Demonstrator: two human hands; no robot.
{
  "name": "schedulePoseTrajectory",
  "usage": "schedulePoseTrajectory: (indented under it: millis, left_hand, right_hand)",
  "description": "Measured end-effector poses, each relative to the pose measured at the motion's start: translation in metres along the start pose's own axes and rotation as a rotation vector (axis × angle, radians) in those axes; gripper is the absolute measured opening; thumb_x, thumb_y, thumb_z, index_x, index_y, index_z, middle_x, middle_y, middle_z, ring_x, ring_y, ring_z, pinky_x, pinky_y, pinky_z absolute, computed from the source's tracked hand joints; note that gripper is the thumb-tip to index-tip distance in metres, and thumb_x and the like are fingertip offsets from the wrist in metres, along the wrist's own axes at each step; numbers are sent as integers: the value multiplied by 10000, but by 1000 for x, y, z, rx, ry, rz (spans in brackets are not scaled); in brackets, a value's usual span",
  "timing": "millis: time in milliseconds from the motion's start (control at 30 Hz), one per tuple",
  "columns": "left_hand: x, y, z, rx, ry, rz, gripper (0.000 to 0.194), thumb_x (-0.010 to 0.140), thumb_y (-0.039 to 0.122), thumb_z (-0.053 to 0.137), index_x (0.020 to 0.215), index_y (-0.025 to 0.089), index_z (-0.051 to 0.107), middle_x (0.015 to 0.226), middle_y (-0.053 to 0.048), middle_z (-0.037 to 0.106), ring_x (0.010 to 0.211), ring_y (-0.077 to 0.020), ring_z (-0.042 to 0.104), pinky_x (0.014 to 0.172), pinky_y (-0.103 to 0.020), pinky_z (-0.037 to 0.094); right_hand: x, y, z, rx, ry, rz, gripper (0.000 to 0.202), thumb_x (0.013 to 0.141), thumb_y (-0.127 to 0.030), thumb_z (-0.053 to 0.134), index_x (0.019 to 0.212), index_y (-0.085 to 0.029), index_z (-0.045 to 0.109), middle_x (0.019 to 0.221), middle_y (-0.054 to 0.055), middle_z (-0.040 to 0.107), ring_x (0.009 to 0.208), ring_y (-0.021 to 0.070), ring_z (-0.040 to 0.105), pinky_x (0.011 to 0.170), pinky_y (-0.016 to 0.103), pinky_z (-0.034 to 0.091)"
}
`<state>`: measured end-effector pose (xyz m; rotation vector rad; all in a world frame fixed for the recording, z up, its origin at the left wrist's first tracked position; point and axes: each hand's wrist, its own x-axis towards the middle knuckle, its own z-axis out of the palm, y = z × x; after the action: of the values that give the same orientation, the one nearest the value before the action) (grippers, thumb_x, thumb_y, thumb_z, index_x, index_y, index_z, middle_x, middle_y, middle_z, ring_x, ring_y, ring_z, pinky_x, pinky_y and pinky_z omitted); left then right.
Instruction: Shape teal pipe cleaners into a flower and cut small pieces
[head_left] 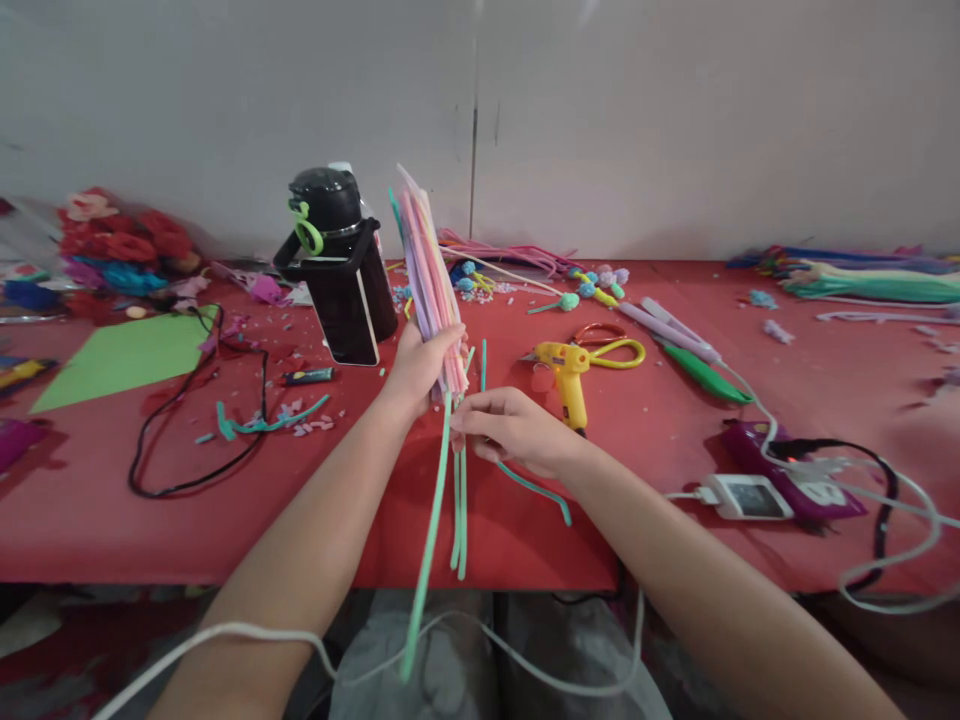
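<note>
My left hand is wrapped round a bundle of pastel pipe cleaners, pink, lilac and peach with some green at one side, held tilted above the table. Mint green pipe cleaners hang from its lower end towards the table's front edge. Just below the bundle, my right hand has thumb and fingertips pinched at the top of the hanging green strands; exactly how many it grips is hidden. A teal pipe cleaner lies bent on the table under the right hand.
Behind stand a black tumbler and a phone. To the right lie a yellow glue gun, yellow-handled scissors, a lilac hair straightener and a purple power strip. Green paper and a black cable lie left.
</note>
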<state>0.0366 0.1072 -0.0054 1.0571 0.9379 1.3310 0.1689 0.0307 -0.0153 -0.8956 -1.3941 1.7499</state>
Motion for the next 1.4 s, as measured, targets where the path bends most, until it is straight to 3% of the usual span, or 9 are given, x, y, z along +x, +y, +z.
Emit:
schedulePoseTrajectory:
  millis: [300, 367, 533, 600, 733, 800, 967, 1133, 1400]
  left_hand:
    - [2, 0, 0, 18, 12, 16, 384, 678, 260, 805, 946, 189, 539, 685, 36, 611, 497, -95, 560, 436, -206, 445]
    - [3, 4, -1, 19, 19, 17, 359, 693, 244, 775, 955, 191, 535, 678, 36, 604, 498, -100, 555, 431, -212, 446]
    - [7, 16, -8, -60, 6, 53, 348, 697, 206, 757, 970, 185, 542, 694, 25, 605, 550, -104, 575, 474, -215, 481]
    - [8, 20, -11, -73, -28, 65, 360, 688, 192, 762, 985, 180, 558, 705, 17, 613, 558, -103, 581, 488, -216, 486]
    - [7, 26, -16, -37, -51, 106, 358, 666, 188, 762, 975, 167, 582, 695, 6, 626, 538, -104, 579, 480, -220, 474]
    - [6, 28, -18, -16, -52, 134, 359, 658, 187, 760, 970, 171, 583, 685, 10, 628, 529, -104, 572, 474, -217, 460]
    - [5, 30, -21, 38, -86, 167, 347, 677, 208, 740, 982, 188, 576, 661, 23, 614, 505, -105, 541, 464, -226, 432]
    - [4, 30, -21, 99, -68, 149, 334, 683, 221, 720, 985, 187, 579, 669, 20, 610, 510, -109, 543, 471, -231, 435]
    - [5, 29, -22, 173, 35, 21, 347, 690, 199, 719, 1008, 178, 584, 650, 9, 630, 503, -115, 554, 449, -217, 444]
  right_hand:
    - [2, 1, 2, -119, 83, -33, 371, 803, -503, 747, 711, -155, 658, 447, -74, 435, 444, 68, 355, 474, 234, 255]
    - [-3, -6, -6, -142, -47, -22, 338, 802, -465, 751, 698, -152, 679, 463, -63, 471, 456, 70, 376, 475, 230, 274]
    - [-20, -24, -30, -103, -664, 29, 289, 756, -423, 790, 693, -150, 722, 633, 38, 683, 516, 112, 533, 506, 254, 382]
    - [-20, -24, -33, 23, -530, -78, 338, 728, -479, 801, 650, -172, 684, 621, 42, 675, 520, 128, 557, 497, 260, 392]
    - [-4, -14, -27, 197, 178, -186, 360, 711, -469, 803, 634, -194, 585, 590, -20, 567, 492, 85, 480, 459, 222, 342]
    - [7, -6, -24, 149, 370, -163, 356, 720, -464, 794, 648, -194, 572, 567, -36, 521, 493, 90, 492, 467, 223, 354]
    - [20, 13, -25, -341, 378, -183, 333, 893, -461, 622, 713, -182, 620, 601, 5, 585, 528, 135, 532, 552, 280, 428]
    - [19, 21, -27, -848, 420, -300, 199, 940, -206, 554, 981, -160, 744, 951, 81, 685, 742, 166, 600, 749, 319, 478]
    - [26, 25, -26, -1040, 332, -266, 118, 886, -106, 648, 928, -145, 751, 944, 85, 643, 799, 180, 603, 824, 325, 489]
